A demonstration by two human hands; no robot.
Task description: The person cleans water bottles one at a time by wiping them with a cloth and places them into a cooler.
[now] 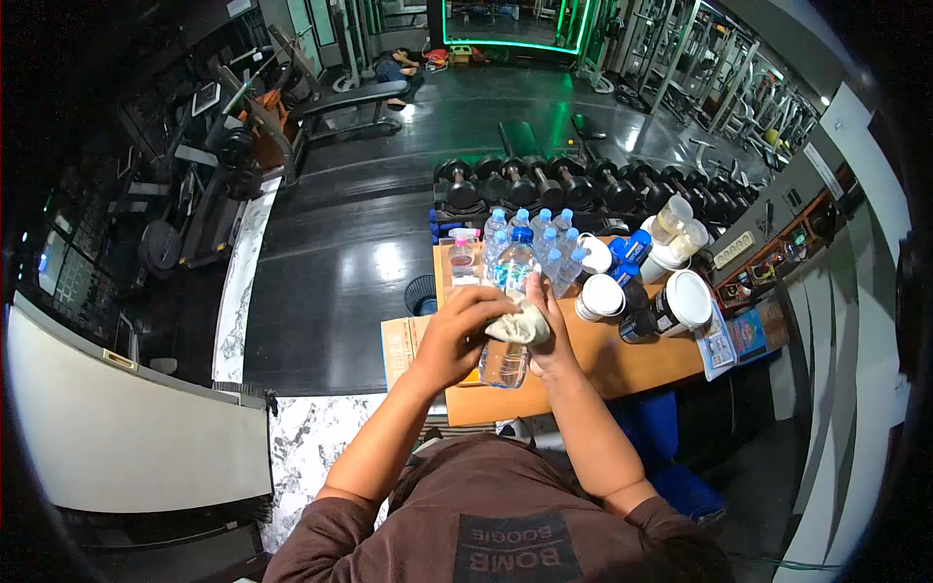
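Observation:
A large clear water bottle (505,364) with a blue cap is held up in front of me, above the wooden table (603,374). My right hand (552,335) grips it from the right side, thumb up along the bottle. A pale, crumpled cloth (522,325) lies against the middle of the bottle. My left hand (462,332) has its fingers curled over the cloth, pressing it on the bottle's left side. Behind the large bottle stand several small water bottles (564,264) with light blue caps. A spray bottle (462,257) with a pink part stands left of them.
White-lidded tubs (688,298), a blue container (634,250) and clear jars (673,219) crowd the table's right side. Behind it runs a dumbbell rack (569,180). A cardboard box (398,350) and dark bin (421,294) are at left. A person (397,73) is low near the far bench.

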